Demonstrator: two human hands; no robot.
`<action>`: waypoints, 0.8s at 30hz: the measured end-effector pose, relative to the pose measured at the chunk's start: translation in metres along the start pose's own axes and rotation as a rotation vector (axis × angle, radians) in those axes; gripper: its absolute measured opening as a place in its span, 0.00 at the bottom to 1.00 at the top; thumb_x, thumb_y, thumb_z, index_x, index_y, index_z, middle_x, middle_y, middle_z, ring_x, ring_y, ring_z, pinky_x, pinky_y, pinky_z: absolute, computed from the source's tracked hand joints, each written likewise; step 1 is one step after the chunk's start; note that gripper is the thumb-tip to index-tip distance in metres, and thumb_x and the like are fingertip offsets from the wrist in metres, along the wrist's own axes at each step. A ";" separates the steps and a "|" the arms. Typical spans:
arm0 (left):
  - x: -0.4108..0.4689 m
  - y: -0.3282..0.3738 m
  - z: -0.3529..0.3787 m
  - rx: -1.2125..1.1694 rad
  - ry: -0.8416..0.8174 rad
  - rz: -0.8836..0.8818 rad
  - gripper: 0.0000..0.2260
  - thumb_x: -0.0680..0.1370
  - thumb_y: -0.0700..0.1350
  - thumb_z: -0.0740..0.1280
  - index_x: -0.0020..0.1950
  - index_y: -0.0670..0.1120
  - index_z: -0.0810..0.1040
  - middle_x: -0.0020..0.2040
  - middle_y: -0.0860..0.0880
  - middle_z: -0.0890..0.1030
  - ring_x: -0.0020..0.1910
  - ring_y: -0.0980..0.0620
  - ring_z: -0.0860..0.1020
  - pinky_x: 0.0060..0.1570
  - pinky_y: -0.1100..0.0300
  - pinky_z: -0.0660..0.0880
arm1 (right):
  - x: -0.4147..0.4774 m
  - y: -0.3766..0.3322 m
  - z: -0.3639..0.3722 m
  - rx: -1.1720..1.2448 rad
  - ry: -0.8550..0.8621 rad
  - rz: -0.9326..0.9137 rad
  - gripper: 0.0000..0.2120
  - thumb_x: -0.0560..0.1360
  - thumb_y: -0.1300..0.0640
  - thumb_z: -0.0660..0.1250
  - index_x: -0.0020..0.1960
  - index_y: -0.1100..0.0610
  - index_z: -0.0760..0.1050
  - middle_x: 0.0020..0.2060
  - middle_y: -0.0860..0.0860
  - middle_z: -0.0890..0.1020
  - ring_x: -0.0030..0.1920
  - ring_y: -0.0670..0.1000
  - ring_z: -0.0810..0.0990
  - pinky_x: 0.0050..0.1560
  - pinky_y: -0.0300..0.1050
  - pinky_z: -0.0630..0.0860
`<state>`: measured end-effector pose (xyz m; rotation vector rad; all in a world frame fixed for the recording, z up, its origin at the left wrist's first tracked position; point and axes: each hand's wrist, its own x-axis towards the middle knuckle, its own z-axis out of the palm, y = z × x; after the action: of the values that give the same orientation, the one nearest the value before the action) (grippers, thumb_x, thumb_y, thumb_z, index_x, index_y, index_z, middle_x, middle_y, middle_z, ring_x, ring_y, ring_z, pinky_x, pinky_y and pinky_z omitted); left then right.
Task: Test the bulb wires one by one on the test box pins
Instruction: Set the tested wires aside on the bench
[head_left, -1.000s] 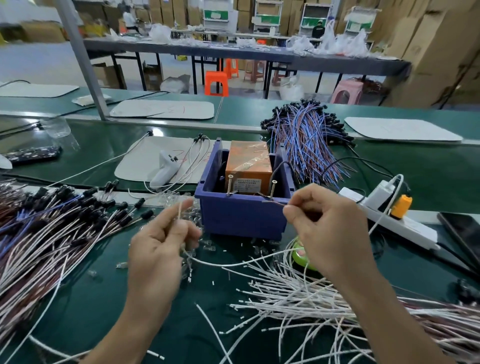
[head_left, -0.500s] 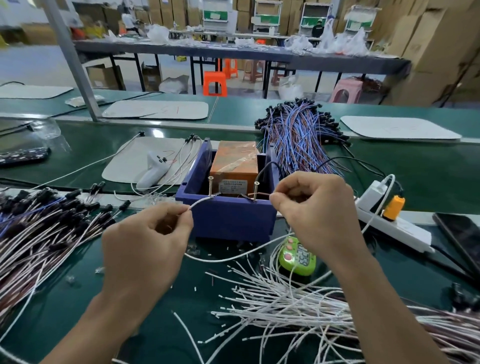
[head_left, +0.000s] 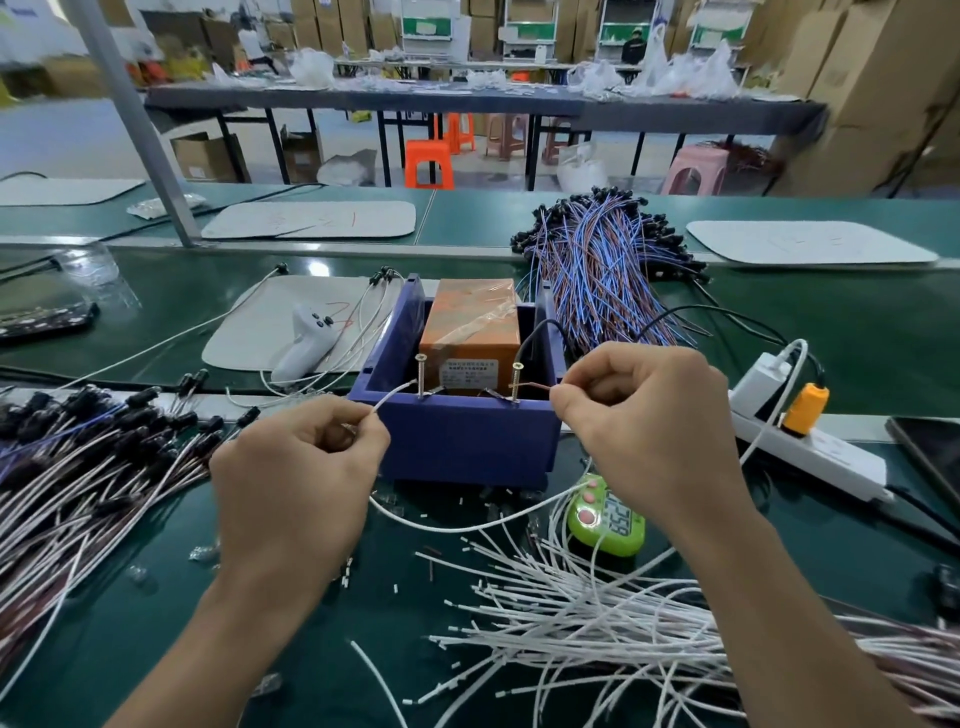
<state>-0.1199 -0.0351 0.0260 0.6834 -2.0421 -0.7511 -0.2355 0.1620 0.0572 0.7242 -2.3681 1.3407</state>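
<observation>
A blue test box holds an orange unit, and two upright screw pins stand on its front rim. My left hand pinches a white wire end whose tip touches the left pin. My right hand pinches a brown wire end that reaches the right pin. The white wire loops below the box between both hands. The bulb itself is hidden in my hands.
Bundles of wires with black bulb holders lie at left, loose white wires at front right, blue-brown wires behind the box. A green timer, power strip, phone and white controller surround the box.
Both hands brought the wire ends up to the box: the left end came from near my palm to the left pin, the right end stayed by the right pin.
</observation>
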 end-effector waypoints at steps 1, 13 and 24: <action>0.001 0.000 0.000 -0.007 0.000 -0.009 0.07 0.71 0.46 0.77 0.35 0.56 0.83 0.34 0.63 0.81 0.35 0.56 0.80 0.39 0.60 0.76 | 0.000 0.000 0.000 -0.002 0.006 0.002 0.08 0.70 0.55 0.79 0.34 0.48 0.82 0.26 0.38 0.81 0.27 0.42 0.80 0.30 0.32 0.74; 0.001 0.001 0.001 -0.016 -0.019 -0.007 0.07 0.72 0.46 0.77 0.35 0.57 0.83 0.33 0.65 0.80 0.35 0.58 0.80 0.35 0.65 0.72 | -0.001 -0.003 0.002 -0.026 0.017 -0.002 0.09 0.70 0.56 0.78 0.34 0.49 0.82 0.25 0.40 0.81 0.25 0.44 0.79 0.28 0.37 0.74; -0.013 0.007 -0.018 -0.353 -0.123 -0.125 0.04 0.71 0.51 0.79 0.41 0.61 0.87 0.26 0.52 0.78 0.23 0.55 0.69 0.24 0.65 0.66 | -0.001 -0.019 -0.025 -0.437 -0.507 0.059 0.13 0.77 0.48 0.66 0.36 0.51 0.80 0.31 0.47 0.83 0.34 0.47 0.80 0.34 0.43 0.74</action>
<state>-0.1002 -0.0260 0.0332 0.5756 -1.9179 -1.2172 -0.2228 0.1752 0.0827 0.9420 -2.9513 0.6566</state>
